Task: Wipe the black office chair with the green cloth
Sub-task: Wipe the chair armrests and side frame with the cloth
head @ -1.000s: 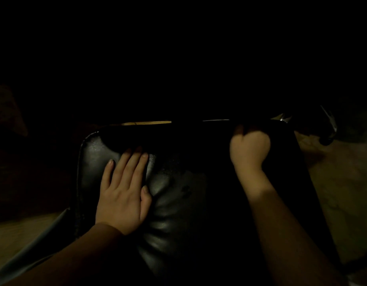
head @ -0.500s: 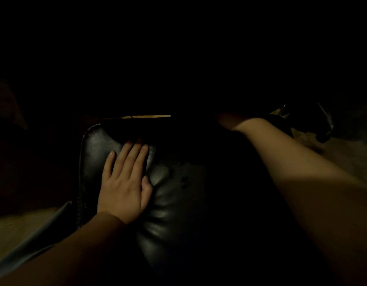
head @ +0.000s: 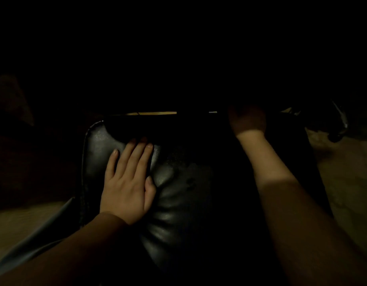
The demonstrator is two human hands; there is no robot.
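The black office chair's shiny padded cushion (head: 178, 186) fills the middle of the dim view. My left hand (head: 129, 182) lies flat on its left part, palm down, holding nothing. My right hand (head: 247, 120) is at the cushion's far right edge, deep in shadow, with only its back and wrist showing. The fingers are hidden in the dark. I cannot see the green cloth anywhere, and I cannot tell whether the right hand holds it.
A chair caster and metal leg (head: 339, 129) show at the far right above tan floor (head: 347, 178). More pale floor (head: 19, 221) lies at the lower left beside a grey curved part (head: 38, 238). Everything beyond the cushion is black.
My right hand reached forward over the cushion's far edge into the dark, then drew back slightly to that edge. My left hand has stayed flat in the same place.
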